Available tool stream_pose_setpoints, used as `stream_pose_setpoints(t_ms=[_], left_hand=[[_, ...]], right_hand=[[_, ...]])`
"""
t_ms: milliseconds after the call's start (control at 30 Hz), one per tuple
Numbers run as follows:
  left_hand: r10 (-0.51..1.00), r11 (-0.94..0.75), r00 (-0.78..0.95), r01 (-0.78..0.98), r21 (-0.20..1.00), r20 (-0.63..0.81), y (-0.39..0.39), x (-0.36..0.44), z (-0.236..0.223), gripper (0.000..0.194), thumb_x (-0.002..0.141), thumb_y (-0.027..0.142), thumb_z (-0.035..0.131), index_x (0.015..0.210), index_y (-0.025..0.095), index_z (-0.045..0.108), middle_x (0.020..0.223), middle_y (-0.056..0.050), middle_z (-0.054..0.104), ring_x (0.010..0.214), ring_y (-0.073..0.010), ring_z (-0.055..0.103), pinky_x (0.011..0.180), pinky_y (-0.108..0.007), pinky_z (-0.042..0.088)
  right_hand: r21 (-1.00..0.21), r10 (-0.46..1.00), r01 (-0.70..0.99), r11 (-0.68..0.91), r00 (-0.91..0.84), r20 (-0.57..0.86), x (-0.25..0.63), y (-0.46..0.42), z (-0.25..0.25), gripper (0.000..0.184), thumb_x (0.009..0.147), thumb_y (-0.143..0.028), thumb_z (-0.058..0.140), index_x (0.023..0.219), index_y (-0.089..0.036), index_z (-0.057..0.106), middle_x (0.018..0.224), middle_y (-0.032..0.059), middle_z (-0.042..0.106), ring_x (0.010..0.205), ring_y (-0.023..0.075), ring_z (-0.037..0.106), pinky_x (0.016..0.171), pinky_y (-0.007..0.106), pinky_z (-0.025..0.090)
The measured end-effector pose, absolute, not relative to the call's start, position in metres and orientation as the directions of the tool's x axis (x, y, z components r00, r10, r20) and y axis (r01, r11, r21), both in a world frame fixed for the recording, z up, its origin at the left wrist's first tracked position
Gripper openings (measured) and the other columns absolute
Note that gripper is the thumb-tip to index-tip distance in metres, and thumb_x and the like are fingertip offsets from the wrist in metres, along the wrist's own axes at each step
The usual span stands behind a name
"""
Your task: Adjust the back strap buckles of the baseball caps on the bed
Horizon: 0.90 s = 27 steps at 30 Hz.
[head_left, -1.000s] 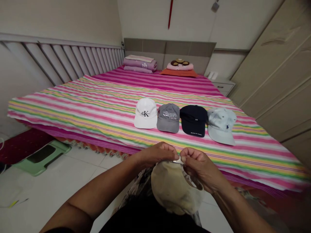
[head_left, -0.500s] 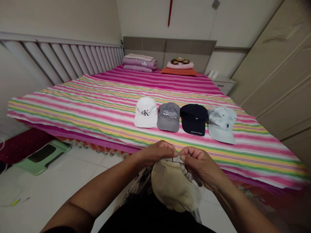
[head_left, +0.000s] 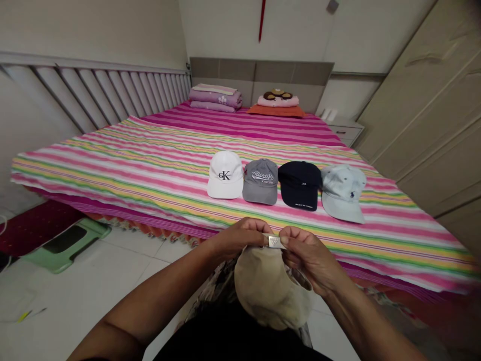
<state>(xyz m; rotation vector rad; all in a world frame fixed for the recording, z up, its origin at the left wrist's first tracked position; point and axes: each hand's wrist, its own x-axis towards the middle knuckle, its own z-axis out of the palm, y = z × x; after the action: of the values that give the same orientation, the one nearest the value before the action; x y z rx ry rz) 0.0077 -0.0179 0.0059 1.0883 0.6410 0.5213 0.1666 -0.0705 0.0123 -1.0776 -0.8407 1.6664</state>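
Note:
Between my hands hangs a beige cap (head_left: 266, 286), its back strap turned up toward the bed. A silvery metal buckle (head_left: 275, 242) on the strap lies between my fingertips. My left hand (head_left: 248, 234) is closed on the strap just left of the buckle. With thumb and fingers pinched, my right hand (head_left: 306, 253) grips the strap at the buckle's right end. Beyond them on the bed, in a row, sit a white cap (head_left: 225, 174), a grey cap (head_left: 260, 181), a dark navy cap (head_left: 300, 184) and a pale blue cap (head_left: 343, 193).
The bed (head_left: 150, 170) has a striped cover. Folded purple bedding (head_left: 216, 98) and an orange pillow (head_left: 276, 110) lie near the headboard (head_left: 259, 75). A green stool (head_left: 71, 243) stands on the floor at left, and a wardrobe (head_left: 428, 100) rises at right.
The metal buckle now shows its flat face between my fingertips, where it was mostly hidden before. Both hands and the beige cap have stayed in nearly the same place.

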Motion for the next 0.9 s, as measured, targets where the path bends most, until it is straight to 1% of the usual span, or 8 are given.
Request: stream_pose_setpoints(t_ms=[200, 267, 400, 467, 567, 633, 700, 900], left_hand=[[0.662, 0.332, 0.727, -0.066, 0.941, -0.182, -0.019, 0.007, 0.004, 0.030, 0.053, 0.030, 0.069, 0.074, 0.012, 0.056, 0.060, 0.002, 0.053, 0.048, -0.0044, 0.043, 0.045, -0.017, 0.030], [0.672, 0.248, 0.725, -0.029, 0.968, -0.150, -0.021, 0.006, 0.004, 0.033, 0.053, 0.031, 0.071, 0.076, 0.013, 0.055, 0.063, 0.003, 0.052, 0.051, -0.0047, 0.043, 0.048, -0.018, 0.032], [0.727, -0.037, 0.684, 0.134, 0.990, -0.065, -0.023, 0.005, 0.008, 0.028, 0.061, 0.033, 0.068, 0.077, 0.013, 0.056, 0.063, 0.004, 0.049, 0.055, -0.0052, 0.040, 0.051, -0.018, 0.031], [0.729, -0.083, 0.682, 0.181, 0.980, -0.064, -0.023, 0.005, 0.010, 0.026, 0.066, 0.036, 0.064, 0.075, 0.013, 0.056, 0.062, 0.004, 0.048, 0.055, -0.0053, 0.039, 0.050, -0.018, 0.029], [0.668, 0.119, 0.720, 0.149, 0.982, -0.190, -0.021, 0.005, 0.011, 0.028, 0.068, 0.040, 0.061, 0.072, 0.012, 0.055, 0.056, 0.004, 0.045, 0.049, -0.0045, 0.037, 0.046, -0.018, 0.026], [0.612, 0.306, 0.749, 0.072, 0.949, -0.254, -0.020, 0.005, 0.010, 0.028, 0.064, 0.037, 0.064, 0.070, 0.012, 0.054, 0.054, 0.005, 0.046, 0.045, -0.0038, 0.037, 0.044, -0.018, 0.026], [0.583, 0.426, 0.766, -0.003, 0.905, -0.272, -0.019, 0.006, 0.009, 0.027, 0.060, 0.033, 0.068, 0.067, 0.012, 0.054, 0.053, 0.004, 0.049, 0.042, -0.0035, 0.039, 0.043, -0.017, 0.027], [0.570, 0.532, 0.772, -0.084, 0.843, -0.282, -0.017, 0.009, 0.010, 0.023, 0.054, 0.025, 0.071, 0.059, 0.010, 0.054, 0.047, 0.004, 0.049, 0.038, -0.0036, 0.040, 0.040, -0.017, 0.027]], right_hand=[[-0.883, 0.950, -0.354, -0.309, -0.158, -0.269, 0.167, -0.071, 0.011, 0.024, 0.061, -0.029, 0.070, 0.061, -0.015, 0.050, 0.041, -0.0090, 0.034, 0.037, 0.0018, 0.020, 0.037, 0.017, 0.013], [-0.885, 0.950, -0.349, -0.308, -0.155, -0.270, 0.167, -0.071, 0.012, 0.024, 0.061, -0.029, 0.070, 0.060, -0.015, 0.050, 0.041, -0.0089, 0.035, 0.036, 0.0018, 0.021, 0.037, 0.017, 0.014], [-0.894, 0.947, -0.316, -0.318, -0.146, -0.285, 0.165, -0.070, 0.016, 0.024, 0.059, -0.028, 0.070, 0.059, -0.016, 0.049, 0.040, -0.0089, 0.035, 0.036, 0.0020, 0.022, 0.036, 0.016, 0.014], [-0.909, 0.948, -0.273, -0.316, -0.138, -0.288, 0.163, -0.071, 0.018, 0.023, 0.060, -0.028, 0.069, 0.060, -0.016, 0.049, 0.039, -0.0089, 0.035, 0.035, 0.0023, 0.023, 0.035, 0.016, 0.014], [-0.928, 0.952, -0.220, -0.300, -0.130, -0.277, 0.163, -0.071, 0.023, 0.023, 0.062, -0.030, 0.068, 0.062, -0.017, 0.049, 0.040, -0.0084, 0.036, 0.035, 0.0030, 0.024, 0.034, 0.016, 0.013], [-0.927, 0.952, -0.236, -0.293, -0.163, -0.259, 0.163, -0.072, 0.024, 0.025, 0.063, -0.032, 0.068, 0.062, -0.016, 0.049, 0.041, -0.0083, 0.036, 0.036, 0.0029, 0.023, 0.035, 0.016, 0.013], [-0.916, 0.945, -0.270, -0.297, -0.219, -0.242, 0.164, -0.071, 0.025, 0.026, 0.065, -0.035, 0.067, 0.065, -0.016, 0.050, 0.041, -0.0085, 0.036, 0.036, 0.0028, 0.023, 0.036, 0.016, 0.014], [-0.912, 0.949, -0.303, -0.277, -0.236, -0.210, 0.170, -0.069, 0.029, 0.026, 0.063, -0.032, 0.070, 0.074, -0.017, 0.052, 0.044, -0.0088, 0.037, 0.036, 0.0026, 0.023, 0.036, 0.015, 0.015]])
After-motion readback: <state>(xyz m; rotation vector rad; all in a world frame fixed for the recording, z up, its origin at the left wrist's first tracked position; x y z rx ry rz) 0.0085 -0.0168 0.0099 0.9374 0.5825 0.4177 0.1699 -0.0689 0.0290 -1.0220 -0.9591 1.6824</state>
